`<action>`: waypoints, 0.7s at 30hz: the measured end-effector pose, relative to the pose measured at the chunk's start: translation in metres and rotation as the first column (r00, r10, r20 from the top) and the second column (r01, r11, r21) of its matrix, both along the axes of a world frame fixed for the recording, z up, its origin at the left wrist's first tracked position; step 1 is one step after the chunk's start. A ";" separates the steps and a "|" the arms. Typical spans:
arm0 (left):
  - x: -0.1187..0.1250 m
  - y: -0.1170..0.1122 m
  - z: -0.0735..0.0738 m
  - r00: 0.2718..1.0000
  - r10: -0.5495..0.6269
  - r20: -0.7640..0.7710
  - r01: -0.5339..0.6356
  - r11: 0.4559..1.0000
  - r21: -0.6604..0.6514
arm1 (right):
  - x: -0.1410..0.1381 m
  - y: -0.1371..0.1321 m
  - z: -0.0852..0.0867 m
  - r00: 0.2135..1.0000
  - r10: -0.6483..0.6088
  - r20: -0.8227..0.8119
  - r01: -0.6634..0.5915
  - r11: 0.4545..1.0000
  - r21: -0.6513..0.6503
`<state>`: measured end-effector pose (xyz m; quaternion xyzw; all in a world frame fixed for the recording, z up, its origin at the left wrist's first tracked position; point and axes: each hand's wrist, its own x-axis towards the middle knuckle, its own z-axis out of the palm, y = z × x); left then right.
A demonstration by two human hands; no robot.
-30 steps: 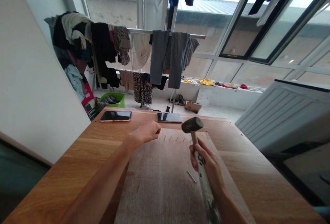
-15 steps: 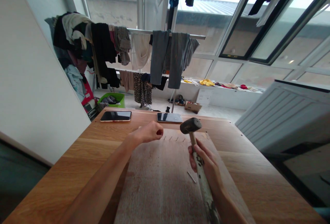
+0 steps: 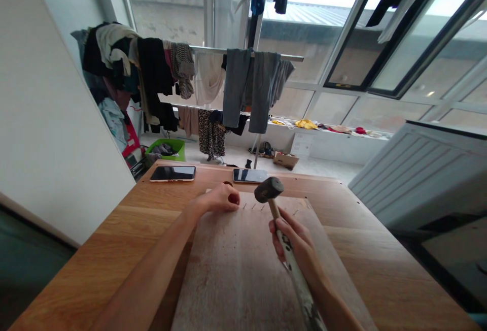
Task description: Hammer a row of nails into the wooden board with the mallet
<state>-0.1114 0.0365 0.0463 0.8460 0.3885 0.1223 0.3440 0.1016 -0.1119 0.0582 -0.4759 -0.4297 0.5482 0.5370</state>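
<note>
A hammer [image 3: 297, 272] with a dark head and a worn, pale, paint-spotted handle is in my right hand [image 3: 294, 237], fingers wrapped round the handle. Its head is raised over the far part of a wooden board [image 3: 228, 270]. My left hand [image 3: 220, 198] rests at the board's far left, thumb and fingers pinched together; whatever lies between the fingertips is hidden. Just right of those fingertips, several thin nails [image 3: 253, 206] stand in a row in the board, slightly tilted in view. A loose nail [image 3: 285, 266] lies mostly covered by the hammer and my right hand.
The board lies on a wooden table [image 3: 133, 234]. Two phones, one on the left [image 3: 173, 173] and a second phone [image 3: 250, 175], lie along the far edge. Beyond are a clothes rack [image 3: 243, 53], a green basket [image 3: 178, 149] and windows. A white ribbed panel [image 3: 426, 163] stands right.
My right hand has shifted left with the hammer, bringing its head closer to my left hand and covering most of the loose nail. The left hand stays nearly in place, still pinched.
</note>
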 end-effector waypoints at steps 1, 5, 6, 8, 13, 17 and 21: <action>0.000 0.000 -0.001 1.000 0.004 0.011 -0.004 1.000 -0.008 | -0.002 0.000 0.003 1.000 0.022 0.013 -0.022 1.000 -0.001; -0.002 0.002 -0.006 0.996 0.009 0.090 -0.004 0.999 -0.051 | -0.013 0.002 0.014 0.995 0.095 0.037 -0.095 0.995 -0.012; -0.003 0.003 -0.007 0.994 0.006 0.109 0.001 0.998 -0.065 | -0.016 0.003 0.015 0.994 0.105 0.040 -0.105 0.994 -0.003; -0.005 0.003 -0.009 0.990 -0.006 0.141 0.018 0.996 -0.085 | -0.022 0.005 0.013 0.992 0.111 0.052 -0.113 0.993 0.026; -0.007 0.004 -0.008 0.987 -0.020 0.159 0.032 0.997 -0.068 | -0.030 0.008 -0.009 0.993 0.096 0.062 -0.101 0.991 0.083; -0.006 0.004 -0.008 0.990 -0.031 0.140 0.036 0.999 -0.033 | -0.031 0.007 -0.023 0.990 0.127 0.060 -0.131 0.989 0.073; -0.006 0.007 -0.012 0.986 -0.049 0.158 0.052 0.999 -0.011 | -0.032 0.006 -0.026 0.987 0.144 0.076 -0.149 0.986 0.074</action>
